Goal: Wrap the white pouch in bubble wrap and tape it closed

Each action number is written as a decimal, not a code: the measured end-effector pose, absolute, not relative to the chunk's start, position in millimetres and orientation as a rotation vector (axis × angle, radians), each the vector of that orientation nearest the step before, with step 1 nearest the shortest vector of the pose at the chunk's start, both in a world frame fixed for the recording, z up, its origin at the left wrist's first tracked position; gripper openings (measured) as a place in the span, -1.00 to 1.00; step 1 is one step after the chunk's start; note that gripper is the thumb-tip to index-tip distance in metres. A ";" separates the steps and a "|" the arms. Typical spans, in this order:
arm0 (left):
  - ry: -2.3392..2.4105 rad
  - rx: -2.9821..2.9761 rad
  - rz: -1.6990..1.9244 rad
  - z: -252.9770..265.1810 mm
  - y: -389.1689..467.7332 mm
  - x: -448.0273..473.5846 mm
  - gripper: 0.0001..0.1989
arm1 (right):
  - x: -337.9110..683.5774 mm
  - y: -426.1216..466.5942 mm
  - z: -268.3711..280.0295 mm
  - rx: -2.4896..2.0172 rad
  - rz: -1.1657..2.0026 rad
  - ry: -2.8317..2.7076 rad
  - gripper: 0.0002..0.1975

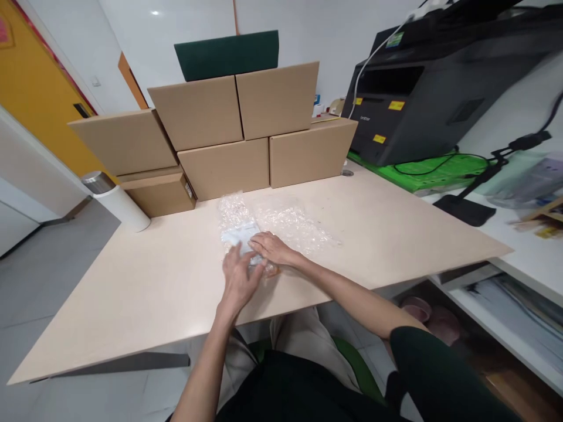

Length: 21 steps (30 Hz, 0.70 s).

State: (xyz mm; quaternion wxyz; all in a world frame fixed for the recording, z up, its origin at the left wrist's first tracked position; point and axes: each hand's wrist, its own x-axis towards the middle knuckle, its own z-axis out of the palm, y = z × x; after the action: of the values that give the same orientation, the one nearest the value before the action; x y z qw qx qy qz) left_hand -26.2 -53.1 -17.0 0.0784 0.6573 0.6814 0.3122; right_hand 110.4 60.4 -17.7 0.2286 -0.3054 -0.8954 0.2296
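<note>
A pale blue-white flat packet (241, 232) lies on a sheet of clear bubble wrap (294, 223) spread over the table. My right hand (273, 248) rests with its fingers stretched out flat across the packet's right side. Just in front of it, my left hand (240, 275) has its fingers apart at the packet's near edge; they are slightly blurred, and whether they touch it I cannot tell. Something orange (272, 271) shows under the wrap near my hands. What the packet contains is hidden.
Stacked cardboard boxes (224, 167) line the table's far side. A white bottle with a metal lid (125, 205) stands at the left. A dark printer (396, 111) sits on a green base (431, 173) at right, near a black stand (466, 208).
</note>
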 end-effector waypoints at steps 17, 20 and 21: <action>1.424 1.440 1.522 14.9 -19.4 30.8 -0.41 | 157.1 64.5 -1.5 -0.768 1.704 -1.410 -0.52; 1.487 1.725 1.409 13.0 1.1 58.2 -0.40 | 182.1 70.0 -2.9 -0.816 1.847 -1.178 -0.62; 1.516 1.808 1.359 11.5 7.1 66.7 -0.40 | 191.5 72.2 -4.5 -0.866 1.847 -1.129 -0.66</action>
State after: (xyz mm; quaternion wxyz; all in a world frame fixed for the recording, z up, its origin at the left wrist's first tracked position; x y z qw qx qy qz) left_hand 66.7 7.1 11.5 0.2077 0.6494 0.5447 0.4883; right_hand 191.5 72.2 -4.5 0.3940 -0.3414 -0.4449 0.7282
